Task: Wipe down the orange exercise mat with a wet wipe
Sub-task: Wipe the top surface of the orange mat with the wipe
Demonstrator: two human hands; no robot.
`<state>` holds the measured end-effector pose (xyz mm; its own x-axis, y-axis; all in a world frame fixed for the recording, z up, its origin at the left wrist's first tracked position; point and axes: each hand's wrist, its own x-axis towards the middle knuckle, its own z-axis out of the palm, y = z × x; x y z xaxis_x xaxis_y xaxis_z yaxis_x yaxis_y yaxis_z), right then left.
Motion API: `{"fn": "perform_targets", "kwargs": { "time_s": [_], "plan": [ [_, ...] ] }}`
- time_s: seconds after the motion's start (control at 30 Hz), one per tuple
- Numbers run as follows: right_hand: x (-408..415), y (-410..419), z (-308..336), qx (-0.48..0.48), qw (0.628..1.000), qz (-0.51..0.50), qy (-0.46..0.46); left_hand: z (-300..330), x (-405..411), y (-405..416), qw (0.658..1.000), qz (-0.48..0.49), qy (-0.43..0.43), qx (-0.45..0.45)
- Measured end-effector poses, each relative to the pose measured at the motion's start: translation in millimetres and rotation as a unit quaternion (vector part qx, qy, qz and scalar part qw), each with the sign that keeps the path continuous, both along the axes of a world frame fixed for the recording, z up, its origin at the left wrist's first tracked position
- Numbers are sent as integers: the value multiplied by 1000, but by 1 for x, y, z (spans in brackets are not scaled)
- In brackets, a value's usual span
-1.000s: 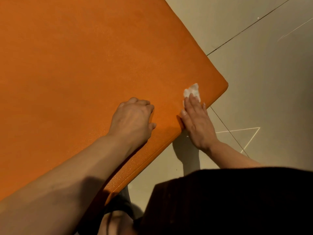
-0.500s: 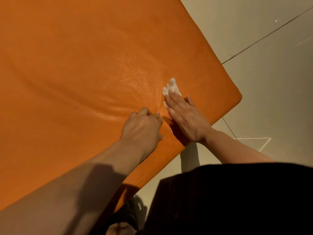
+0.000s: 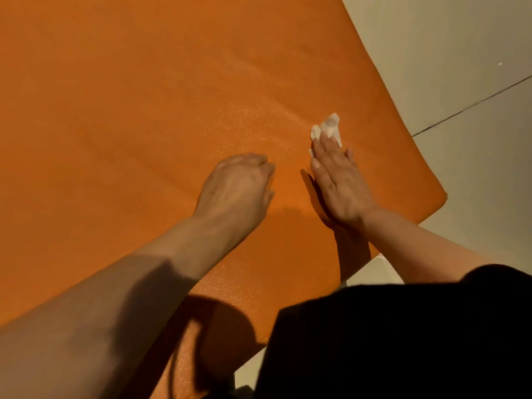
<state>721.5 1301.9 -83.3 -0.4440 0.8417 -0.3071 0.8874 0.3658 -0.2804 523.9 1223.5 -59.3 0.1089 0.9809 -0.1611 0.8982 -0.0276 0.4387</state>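
Note:
The orange exercise mat (image 3: 129, 96) fills most of the view, with its near right corner at the right. My right hand (image 3: 339, 182) lies flat on the mat with fingers together, pressing a small white wet wipe (image 3: 328, 128) under its fingertips; part of the wipe sticks out past them. My left hand (image 3: 239, 188) rests on the mat just left of it, fingers curled down and holding nothing. A faint wet sheen shows on the mat ahead of both hands.
Pale tiled floor (image 3: 466, 67) with a dark grout line lies to the right of the mat. My dark clothing (image 3: 403, 341) covers the lower right of the view and overlaps the mat's near edge.
My right hand has slid the wipe from the mat's right corner edge inward and farther onto the mat. My left hand has shifted forward on the mat alongside it.

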Motion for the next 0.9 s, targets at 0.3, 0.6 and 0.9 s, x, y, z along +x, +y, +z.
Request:
{"fn": "perform_targets", "kwargs": {
  "time_s": [0.3,0.6,0.9],
  "plan": [
    [-48,48,-9,24,999,36,-2,-18,-48,39,982,44,94,-157],
    [-71,95,-8,38,992,115,-19,-20,-49,47,978,29,130,-163],
    [-118,114,-11,61,976,207,-8,-18,-59,49,986,11,117,-122]
  ]
}}
